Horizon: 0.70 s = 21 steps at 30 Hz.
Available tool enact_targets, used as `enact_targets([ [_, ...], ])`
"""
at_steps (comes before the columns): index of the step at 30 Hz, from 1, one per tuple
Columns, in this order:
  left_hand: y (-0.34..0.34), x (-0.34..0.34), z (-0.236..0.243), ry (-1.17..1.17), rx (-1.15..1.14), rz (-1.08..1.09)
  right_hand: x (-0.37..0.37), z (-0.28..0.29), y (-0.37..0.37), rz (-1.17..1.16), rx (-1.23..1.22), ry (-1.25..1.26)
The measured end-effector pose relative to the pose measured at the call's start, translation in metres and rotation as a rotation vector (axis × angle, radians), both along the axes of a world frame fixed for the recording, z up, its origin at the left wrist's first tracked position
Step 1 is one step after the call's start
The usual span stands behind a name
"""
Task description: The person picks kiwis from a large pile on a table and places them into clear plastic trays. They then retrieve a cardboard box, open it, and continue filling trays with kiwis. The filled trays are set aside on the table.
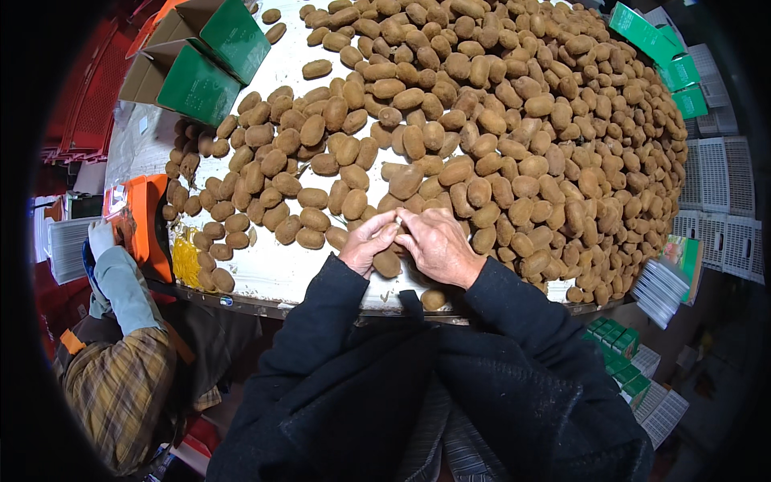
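My left hand (365, 245) and my right hand (442, 247) meet near the front of the white table (281, 273), their fingertips pinched around a small pale object (399, 221) too small to name. A brown kiwifruit (386, 263) sits just below my fingers; whether I am holding it is unclear. Many more kiwifruit (522, 136) surround my hands, heaped densely toward the right and spread more loosely to the left.
Open green cartons (193, 84) stand back left, more (679, 72) back right. An orange container (144, 225) is at the left, beside a co-worker's gloved hand (102, 239) and plaid sleeve (120, 377). White crates (715, 177) and green boxes (618, 353) line the right.
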State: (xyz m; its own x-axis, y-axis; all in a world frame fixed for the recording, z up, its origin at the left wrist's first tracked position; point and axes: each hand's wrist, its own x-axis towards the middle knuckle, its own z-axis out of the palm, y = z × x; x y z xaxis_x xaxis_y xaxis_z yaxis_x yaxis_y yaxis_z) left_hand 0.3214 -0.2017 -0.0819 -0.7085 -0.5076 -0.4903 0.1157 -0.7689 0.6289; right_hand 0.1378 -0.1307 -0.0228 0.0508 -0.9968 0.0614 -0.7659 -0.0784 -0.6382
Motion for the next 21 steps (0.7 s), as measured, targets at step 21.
enact_targets([
  [21,-0.008,0.035,0.026,0.304,0.186,-0.081,-0.086,0.002,-0.045,-0.262,0.250,-1.334],
])
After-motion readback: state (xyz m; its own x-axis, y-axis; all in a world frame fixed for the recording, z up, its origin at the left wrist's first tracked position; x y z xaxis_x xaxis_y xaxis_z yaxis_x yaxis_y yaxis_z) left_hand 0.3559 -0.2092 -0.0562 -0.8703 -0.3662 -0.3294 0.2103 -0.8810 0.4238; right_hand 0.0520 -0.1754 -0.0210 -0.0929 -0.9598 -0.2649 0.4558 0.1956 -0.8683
